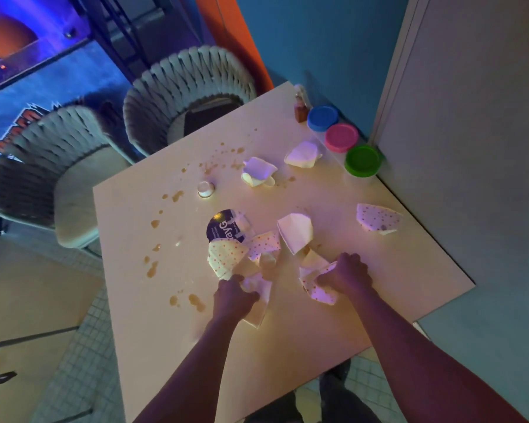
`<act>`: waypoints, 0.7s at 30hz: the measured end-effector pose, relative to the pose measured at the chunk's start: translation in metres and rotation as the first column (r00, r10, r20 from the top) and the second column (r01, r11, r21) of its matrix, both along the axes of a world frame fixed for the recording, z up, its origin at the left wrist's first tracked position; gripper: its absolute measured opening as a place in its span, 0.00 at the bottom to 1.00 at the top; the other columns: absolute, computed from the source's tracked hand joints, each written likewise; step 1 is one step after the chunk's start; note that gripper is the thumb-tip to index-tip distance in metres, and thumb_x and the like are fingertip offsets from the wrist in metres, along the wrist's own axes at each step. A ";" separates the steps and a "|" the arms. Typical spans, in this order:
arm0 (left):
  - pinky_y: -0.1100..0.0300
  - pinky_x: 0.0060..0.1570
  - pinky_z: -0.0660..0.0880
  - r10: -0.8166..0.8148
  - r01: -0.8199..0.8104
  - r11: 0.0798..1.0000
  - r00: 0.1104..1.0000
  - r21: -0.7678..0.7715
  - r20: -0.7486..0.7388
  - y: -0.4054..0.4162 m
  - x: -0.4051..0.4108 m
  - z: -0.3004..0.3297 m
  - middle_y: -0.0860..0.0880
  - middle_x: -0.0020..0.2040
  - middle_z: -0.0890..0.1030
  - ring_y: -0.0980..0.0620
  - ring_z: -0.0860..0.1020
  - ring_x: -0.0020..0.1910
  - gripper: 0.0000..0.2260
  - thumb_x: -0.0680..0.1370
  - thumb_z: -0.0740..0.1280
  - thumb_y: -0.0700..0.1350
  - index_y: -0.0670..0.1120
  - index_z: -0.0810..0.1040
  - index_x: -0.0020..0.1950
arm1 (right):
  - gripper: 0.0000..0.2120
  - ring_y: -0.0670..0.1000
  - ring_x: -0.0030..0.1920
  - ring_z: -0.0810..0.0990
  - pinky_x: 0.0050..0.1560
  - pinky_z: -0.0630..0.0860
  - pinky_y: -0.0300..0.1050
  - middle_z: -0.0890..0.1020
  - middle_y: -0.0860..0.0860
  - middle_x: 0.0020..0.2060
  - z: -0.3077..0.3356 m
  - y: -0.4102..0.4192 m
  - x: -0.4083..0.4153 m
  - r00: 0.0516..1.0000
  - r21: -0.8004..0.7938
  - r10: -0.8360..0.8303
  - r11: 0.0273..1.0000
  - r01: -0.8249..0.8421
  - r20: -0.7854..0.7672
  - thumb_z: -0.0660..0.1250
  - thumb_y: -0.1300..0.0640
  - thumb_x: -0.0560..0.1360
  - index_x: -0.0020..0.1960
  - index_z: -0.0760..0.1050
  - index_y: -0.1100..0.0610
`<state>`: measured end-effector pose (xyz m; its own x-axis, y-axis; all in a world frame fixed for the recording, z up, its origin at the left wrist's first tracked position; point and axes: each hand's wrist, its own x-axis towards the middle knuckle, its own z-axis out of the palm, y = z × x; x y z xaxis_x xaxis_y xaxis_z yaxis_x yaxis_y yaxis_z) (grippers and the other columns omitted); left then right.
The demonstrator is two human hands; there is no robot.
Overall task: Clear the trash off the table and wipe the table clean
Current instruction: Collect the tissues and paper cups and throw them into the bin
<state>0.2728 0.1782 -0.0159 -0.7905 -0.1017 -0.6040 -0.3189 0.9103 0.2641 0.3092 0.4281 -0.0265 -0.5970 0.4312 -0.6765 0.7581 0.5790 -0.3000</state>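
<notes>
A pale square table (153, 355) carries crumpled paper trash and brown spill spots (196, 302). My left hand (234, 296) is closed on a plain white wrapper (260, 306) near the front middle. Just to its right, my right hand (345, 273) grips a dotted paper wrapper (319, 293). Behind the hands lie a dark round lid (223, 225), more dotted wrappers (226, 256), a folded white paper (295, 232), a dotted piece (377, 218) at the right, two white crumpled pieces (258, 172) (303, 154) and a small clear cup (206, 189).
Three tubs with blue (322, 117), pink (341, 137) and green (362, 160) lids stand along the far right edge, with a small brown bottle (300, 109) behind them. Two woven chairs (190, 93) (43, 178) stand beyond the table. A grey wall (471, 148) is at the right.
</notes>
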 end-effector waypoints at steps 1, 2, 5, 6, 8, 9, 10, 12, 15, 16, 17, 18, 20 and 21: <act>0.50 0.64 0.72 -0.023 0.023 1.000 1.000 -0.021 0.001 0.000 0.001 -0.001 0.42 0.67 0.74 0.41 0.74 0.65 0.30 0.73 0.74 0.54 0.49 0.71 0.73 | 0.39 0.59 0.66 0.71 0.59 0.72 0.50 0.70 0.56 0.63 0.001 -0.002 0.001 1.000 0.001 -0.005 1.000 0.005 0.001 0.77 0.41 0.65 0.68 0.67 0.57; 0.49 0.64 0.72 -0.059 0.059 0.998 0.998 -0.032 0.009 0.000 -0.001 -0.001 0.42 0.67 0.74 0.40 0.73 0.66 0.29 0.74 0.73 0.55 0.49 0.70 0.73 | 0.38 0.59 0.66 0.71 0.59 0.72 0.50 0.71 0.56 0.63 0.002 -0.004 0.002 1.000 -0.002 -0.022 1.000 0.022 -0.002 0.77 0.42 0.65 0.68 0.67 0.56; 0.49 0.63 0.70 -0.152 0.152 0.987 0.988 -0.058 0.000 0.000 -0.004 0.002 0.43 0.66 0.73 0.39 0.70 0.67 0.27 0.76 0.71 0.55 0.49 0.69 0.72 | 0.34 0.58 0.65 0.74 0.58 0.72 0.49 0.76 0.55 0.63 0.006 -0.006 0.006 0.997 -0.060 -0.073 0.996 0.072 -0.015 0.78 0.45 0.64 0.66 0.70 0.53; 0.49 0.62 0.70 -0.184 0.182 0.981 0.983 -0.060 -0.019 -0.002 -0.006 0.003 0.44 0.66 0.73 0.39 0.69 0.66 0.26 0.75 0.72 0.55 0.49 0.70 0.70 | 0.32 0.58 0.63 0.76 0.57 0.73 0.49 0.78 0.54 0.62 0.007 -0.007 0.010 0.994 -0.081 -0.108 0.991 0.106 -0.016 0.78 0.46 0.64 0.64 0.71 0.52; 0.49 0.60 0.71 -0.217 0.212 0.975 0.973 -0.074 -0.078 -0.001 -0.008 0.006 0.46 0.65 0.74 0.40 0.69 0.65 0.25 0.74 0.73 0.55 0.50 0.70 0.67 | 0.31 0.57 0.61 0.78 0.56 0.74 0.48 0.80 0.54 0.60 0.009 -0.007 0.017 0.987 -0.122 -0.156 0.981 0.150 -0.038 0.80 0.48 0.63 0.62 0.73 0.52; 0.49 0.59 0.71 -0.245 0.237 0.968 0.964 -0.083 -0.102 -0.002 -0.008 0.008 0.46 0.64 0.74 0.41 0.69 0.65 0.25 0.74 0.73 0.55 0.50 0.71 0.67 | 0.30 0.57 0.59 0.79 0.56 0.75 0.48 0.80 0.55 0.59 0.010 -0.009 0.023 0.981 -0.144 -0.186 0.974 0.176 -0.055 0.80 0.49 0.62 0.61 0.74 0.53; 0.48 0.59 0.71 -0.270 0.260 0.961 0.955 -0.090 -0.123 -0.002 -0.008 0.009 0.47 0.64 0.74 0.41 0.68 0.65 0.25 0.73 0.73 0.55 0.50 0.71 0.66 | 0.30 0.57 0.58 0.79 0.55 0.76 0.48 0.81 0.56 0.58 0.010 -0.010 0.027 0.974 -0.168 -0.212 0.966 0.197 -0.077 0.81 0.50 0.62 0.61 0.76 0.54; 0.47 0.61 0.71 -0.296 0.290 0.955 0.941 -0.060 -0.165 -0.005 -0.006 0.007 0.46 0.64 0.72 0.40 0.68 0.66 0.24 0.73 0.73 0.54 0.49 0.72 0.66 | 0.30 0.57 0.55 0.81 0.52 0.78 0.50 0.82 0.56 0.56 0.011 -0.014 0.039 0.952 -0.219 -0.285 0.941 0.257 -0.108 0.81 0.52 0.62 0.60 0.77 0.55; 0.46 0.60 0.71 -0.294 0.318 0.946 0.924 0.064 -0.247 -0.011 0.001 0.004 0.43 0.65 0.70 0.37 0.69 0.63 0.24 0.74 0.74 0.50 0.46 0.72 0.66 | 0.28 0.58 0.53 0.82 0.48 0.80 0.54 0.83 0.56 0.53 0.011 -0.017 0.059 0.892 -0.325 -0.434 0.867 0.377 -0.123 0.81 0.53 0.62 0.59 0.78 0.56; 0.46 0.58 0.72 -0.284 0.319 0.943 0.918 0.092 -0.275 -0.014 0.002 0.001 0.42 0.65 0.69 0.35 0.71 0.61 0.24 0.73 0.74 0.48 0.45 0.73 0.66 | 0.25 0.58 0.51 0.83 0.45 0.81 0.53 0.83 0.56 0.52 0.010 -0.017 0.065 0.872 -0.363 -0.473 0.840 0.404 -0.125 0.81 0.54 0.63 0.57 0.78 0.56; 0.45 0.57 0.73 -0.279 0.324 0.940 0.912 0.111 -0.300 -0.017 0.004 0.000 0.42 0.65 0.69 0.34 0.73 0.59 0.23 0.73 0.75 0.47 0.44 0.73 0.65 | 0.22 0.57 0.50 0.83 0.42 0.80 0.51 0.83 0.56 0.52 0.011 -0.019 0.073 0.847 -0.397 -0.516 0.809 0.433 -0.126 0.80 0.55 0.64 0.56 0.79 0.56; 0.45 0.56 0.74 -0.275 0.330 0.935 0.905 0.129 -0.323 -0.019 0.007 -0.001 0.42 0.65 0.69 0.34 0.75 0.57 0.23 0.73 0.75 0.46 0.44 0.73 0.64 | 0.20 0.57 0.48 0.83 0.40 0.79 0.49 0.83 0.57 0.51 0.012 -0.019 0.082 0.819 -0.428 -0.559 0.776 0.463 -0.127 0.79 0.57 0.66 0.56 0.79 0.56; 0.46 0.53 0.75 -0.253 0.329 0.927 0.903 0.180 -0.347 -0.021 0.012 -0.001 0.42 0.63 0.70 0.34 0.77 0.54 0.22 0.73 0.74 0.45 0.44 0.72 0.63 | 0.18 0.58 0.48 0.83 0.41 0.77 0.48 0.83 0.59 0.51 0.015 -0.020 0.098 0.768 -0.465 -0.628 0.722 0.512 -0.129 0.75 0.60 0.69 0.58 0.78 0.59; 0.46 0.52 0.75 -0.249 0.336 0.918 0.902 0.210 -0.354 -0.020 0.014 0.001 0.42 0.62 0.71 0.35 0.78 0.54 0.21 0.73 0.74 0.44 0.45 0.72 0.63 | 0.17 0.59 0.49 0.83 0.42 0.77 0.48 0.83 0.59 0.51 0.017 -0.019 0.106 0.741 -0.469 -0.659 0.699 0.539 -0.130 0.74 0.60 0.71 0.58 0.78 0.59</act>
<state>0.2871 0.1584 -0.0146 -0.9113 0.2901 -0.2922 0.0906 0.8336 0.5449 0.4152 0.4086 -0.0098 -0.4807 0.5066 -0.7158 0.7541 -0.1778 -0.6323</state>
